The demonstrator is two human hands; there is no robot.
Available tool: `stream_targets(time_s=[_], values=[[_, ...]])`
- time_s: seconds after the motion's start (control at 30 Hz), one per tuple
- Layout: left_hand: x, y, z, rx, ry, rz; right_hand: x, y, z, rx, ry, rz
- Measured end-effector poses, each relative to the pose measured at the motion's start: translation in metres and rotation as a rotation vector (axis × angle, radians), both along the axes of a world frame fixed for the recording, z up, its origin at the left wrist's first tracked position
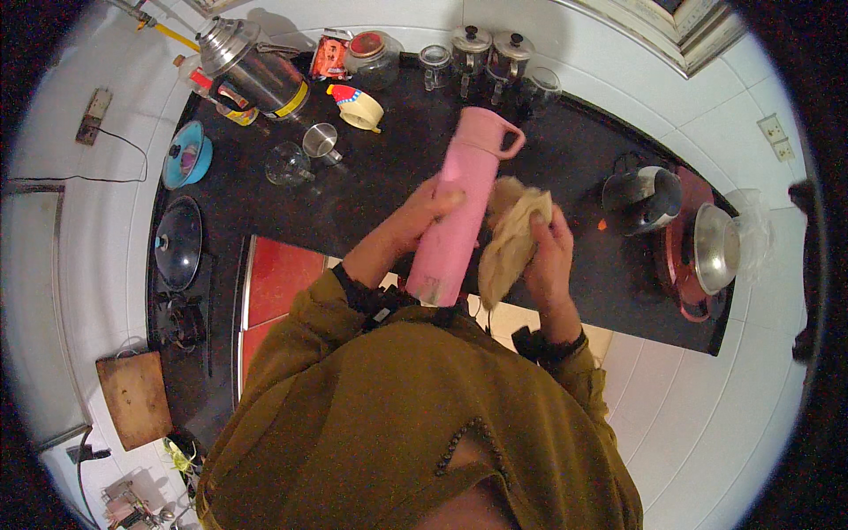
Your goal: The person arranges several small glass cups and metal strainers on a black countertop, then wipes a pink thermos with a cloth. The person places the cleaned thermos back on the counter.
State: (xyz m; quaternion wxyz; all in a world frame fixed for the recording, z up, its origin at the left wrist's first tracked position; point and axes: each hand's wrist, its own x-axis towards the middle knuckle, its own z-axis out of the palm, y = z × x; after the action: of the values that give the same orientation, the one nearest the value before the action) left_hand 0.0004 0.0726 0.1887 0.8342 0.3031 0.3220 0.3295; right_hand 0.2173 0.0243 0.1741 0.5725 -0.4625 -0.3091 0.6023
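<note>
A pink thermos flask (460, 205) with a handled cup lid is held up, tilted, in front of my chest. My left hand (430, 209) grips it around the middle. My right hand (551, 248) holds a crumpled tan cloth (513, 245) just to the right of the flask. Whether the cloth touches the flask is hard to tell. The flask's lower end, with a worn mark, points toward my body. Below both hands lies the black countertop (391, 179).
Left stand a large steel vacuum jug (258, 69), a steel cup (322, 142), a glass cup (286, 163) and a yellow bottle (358, 107). Lidded glass jars (470, 50) line the back wall. At right are an electric kettle (644, 199), a red tray (682, 265) and a metal bowl (717, 248).
</note>
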Motion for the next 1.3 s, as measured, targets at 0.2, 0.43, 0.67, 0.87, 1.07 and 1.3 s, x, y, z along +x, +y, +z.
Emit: stream_targets(time_s=[0.2,0.43,0.67,0.87,1.07,1.3], values=[[0.034,-0.015,-0.008,0.267,0.291,0.073,-0.002,0.034,0.001,0.092,0.190,-0.014],[0.037,-0.010,-0.018,0.197,0.191,0.201,-0.018,0.013,0.001,0.198,-0.375,0.086],[0.031,0.003,-0.013,0.132,0.335,0.426,-0.022,-0.030,0.000,0.286,-0.618,0.234],[0.029,0.006,-0.016,0.138,0.309,0.474,-0.025,-0.033,-0.003,0.312,-0.701,0.202],[0.037,-0.007,-0.009,0.122,0.199,0.303,-0.019,0.019,-0.001,0.353,-0.695,0.030],[0.041,-0.013,-0.006,0.158,0.288,0.243,-0.016,0.046,-0.001,0.298,-0.510,0.014]])
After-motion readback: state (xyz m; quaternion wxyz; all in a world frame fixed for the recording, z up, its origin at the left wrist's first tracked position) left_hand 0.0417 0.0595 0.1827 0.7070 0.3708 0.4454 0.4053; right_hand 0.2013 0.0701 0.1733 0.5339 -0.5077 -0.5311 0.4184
